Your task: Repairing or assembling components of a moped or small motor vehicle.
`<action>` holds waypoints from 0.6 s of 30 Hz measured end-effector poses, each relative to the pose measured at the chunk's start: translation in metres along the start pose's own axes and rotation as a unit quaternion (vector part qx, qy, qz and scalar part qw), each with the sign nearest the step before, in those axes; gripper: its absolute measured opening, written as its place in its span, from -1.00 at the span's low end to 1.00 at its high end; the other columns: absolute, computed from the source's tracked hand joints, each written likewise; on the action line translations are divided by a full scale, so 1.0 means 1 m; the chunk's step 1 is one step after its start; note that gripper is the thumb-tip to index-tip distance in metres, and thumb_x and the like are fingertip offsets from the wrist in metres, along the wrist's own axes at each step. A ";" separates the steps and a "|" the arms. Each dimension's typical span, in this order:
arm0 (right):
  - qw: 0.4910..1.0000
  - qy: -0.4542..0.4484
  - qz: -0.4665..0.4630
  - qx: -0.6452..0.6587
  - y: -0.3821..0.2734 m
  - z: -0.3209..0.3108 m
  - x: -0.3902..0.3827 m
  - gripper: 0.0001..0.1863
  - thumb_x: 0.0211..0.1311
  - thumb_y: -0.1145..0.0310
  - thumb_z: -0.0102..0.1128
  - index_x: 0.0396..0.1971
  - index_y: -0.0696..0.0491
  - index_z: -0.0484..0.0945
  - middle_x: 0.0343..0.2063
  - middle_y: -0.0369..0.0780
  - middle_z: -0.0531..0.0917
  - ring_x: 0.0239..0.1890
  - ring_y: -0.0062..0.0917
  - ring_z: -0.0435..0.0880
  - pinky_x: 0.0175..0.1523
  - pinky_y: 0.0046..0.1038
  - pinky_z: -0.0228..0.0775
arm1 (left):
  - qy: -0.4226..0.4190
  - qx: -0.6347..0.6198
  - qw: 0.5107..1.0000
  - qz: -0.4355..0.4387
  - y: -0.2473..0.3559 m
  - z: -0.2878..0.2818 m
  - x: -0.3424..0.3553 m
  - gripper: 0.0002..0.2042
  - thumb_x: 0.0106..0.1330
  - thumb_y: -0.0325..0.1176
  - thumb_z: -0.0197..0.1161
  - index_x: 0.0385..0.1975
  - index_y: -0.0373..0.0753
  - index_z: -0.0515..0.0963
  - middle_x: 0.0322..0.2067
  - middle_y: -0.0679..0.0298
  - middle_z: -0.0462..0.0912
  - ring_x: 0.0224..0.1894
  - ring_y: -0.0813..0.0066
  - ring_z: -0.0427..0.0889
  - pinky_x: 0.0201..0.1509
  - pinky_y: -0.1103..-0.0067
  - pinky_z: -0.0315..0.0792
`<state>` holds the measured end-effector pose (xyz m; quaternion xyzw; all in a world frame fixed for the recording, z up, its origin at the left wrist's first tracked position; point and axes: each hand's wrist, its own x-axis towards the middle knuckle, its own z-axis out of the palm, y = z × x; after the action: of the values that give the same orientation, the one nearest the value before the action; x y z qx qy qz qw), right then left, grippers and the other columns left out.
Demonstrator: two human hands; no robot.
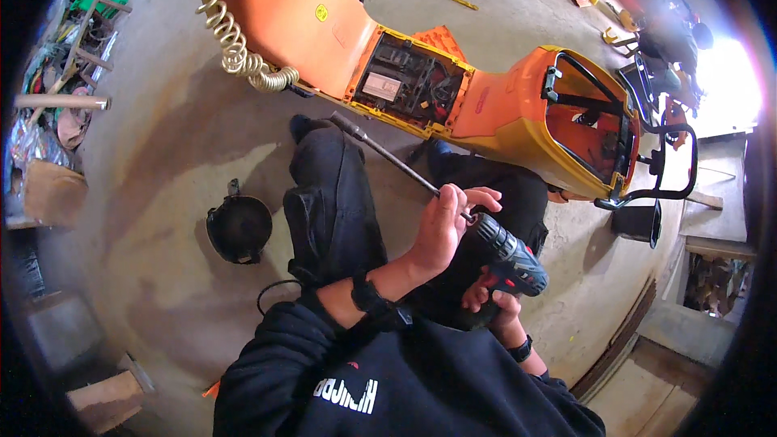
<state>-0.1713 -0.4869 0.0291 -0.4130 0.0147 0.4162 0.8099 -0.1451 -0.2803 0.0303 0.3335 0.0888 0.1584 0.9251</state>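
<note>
Grey concrete floor (154, 194) is spreading beneath an orange-and-yellow machine body (502, 105). Left hand (439, 231) is pinching a long silvery metal rod (392, 158), outer fingers (486, 197) extended, at the chuck (488, 227) (seated or not, cannot tell) of a dark, pistol-shaped drill (522, 266); right hand (505, 309) is gripping its handle (482, 317), fingers curled.

Open floor (162, 194) leftward around black container (239, 229), orange-yellow machine (518, 131) blocking ahead, metal rod (392, 159) slanting across gap between legs (336, 186)

Blown-out white glare (731, 85) at right

Lettering (354, 399) on sweatshirt (453, 372), sticker (321, 13) on panel (283, 4)
</note>
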 end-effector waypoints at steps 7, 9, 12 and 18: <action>0.983 0.055 -0.048 -0.171 -0.001 0.005 -0.012 -0.48 0.09 0.28 0.24 0.04 0.15 0.39 -0.48 -0.20 0.53 -0.44 -0.36 0.58 -0.21 -0.26 0.45 | -0.022 -0.143 0.988 -0.051 -0.009 -0.002 0.009 -0.62 0.53 -0.06 -0.28 -0.48 -0.15 0.28 -0.13 -0.08 0.59 0.04 0.21 0.53 0.27 0.29 0.26; 0.971 0.044 -0.044 -0.231 -0.007 0.009 -0.016 -0.59 0.12 0.30 0.25 -0.04 0.13 0.44 -0.42 -0.22 0.56 -0.36 -0.41 0.59 -0.17 -0.32 0.46 | -0.028 -0.132 0.986 -0.096 0.001 -0.008 0.015 -0.63 0.53 -0.08 -0.28 -0.44 -0.16 0.32 -0.09 -0.04 0.58 0.03 0.22 0.54 0.28 0.29 0.25; 0.939 -0.013 -0.035 -0.341 -0.018 0.006 -0.008 -0.72 0.15 0.37 0.25 -0.14 0.08 0.50 -0.34 -0.28 0.60 -0.27 -0.50 0.58 -0.15 -0.42 0.47 | -0.013 -0.148 0.981 -0.124 0.013 -0.013 0.018 -0.77 0.51 -0.26 -0.13 -0.04 -0.23 0.37 0.02 0.09 0.54 -0.02 0.32 0.57 0.24 0.34 0.32; 0.947 0.032 -0.009 -0.319 -0.017 0.010 0.000 -0.58 0.25 0.12 0.16 -0.08 0.14 0.43 -0.38 -0.24 0.59 -0.30 -0.52 0.58 -0.11 -0.45 0.43 | 0.010 -0.173 0.980 -0.103 0.009 -0.027 0.018 -0.51 0.42 -0.31 0.07 0.30 -0.12 0.10 -0.24 0.25 0.53 -0.34 0.51 0.54 0.09 0.39 0.41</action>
<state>-0.1628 -0.4860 0.0469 -0.6626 -0.0967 0.3785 0.6390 -0.1377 -0.2511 0.0143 0.1560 0.1028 0.0788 0.9792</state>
